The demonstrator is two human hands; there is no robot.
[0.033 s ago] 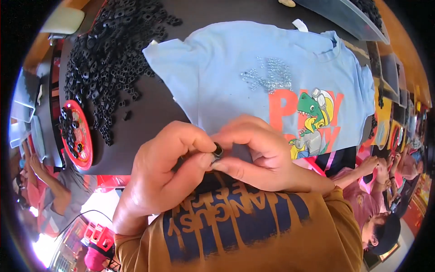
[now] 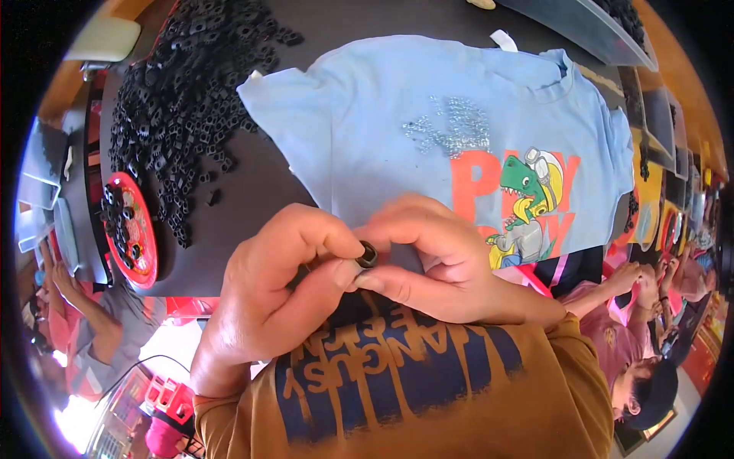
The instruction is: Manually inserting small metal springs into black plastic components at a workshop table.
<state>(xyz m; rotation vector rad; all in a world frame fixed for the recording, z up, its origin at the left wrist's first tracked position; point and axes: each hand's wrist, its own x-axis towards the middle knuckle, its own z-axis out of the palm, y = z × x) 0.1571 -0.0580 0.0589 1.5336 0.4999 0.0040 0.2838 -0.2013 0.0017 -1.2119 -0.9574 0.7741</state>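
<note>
My left hand is closed, with thumb and forefinger pinching a small black plastic part that has a rounded opening. From the other side my right hand comes up to it, its thumb tip touching the part's lower edge and its fingers curled around behind. Whether the right fingertips hold a second small piece is hidden. Beyond my hands a light blue T-shirt lies spread on the dark table. On the shirt sits a cluster of many tiny shiny metal pieces.
A large heap of black plastic parts covers the table's left side. By the left edge stands a red plate with several black parts. A clear plastic bin is at the far right. Other people sit at both sides, one in a black cap.
The black part has turned slightly between my fingertips, so its opening shows more. Both hands stay in nearly the same place.
</note>
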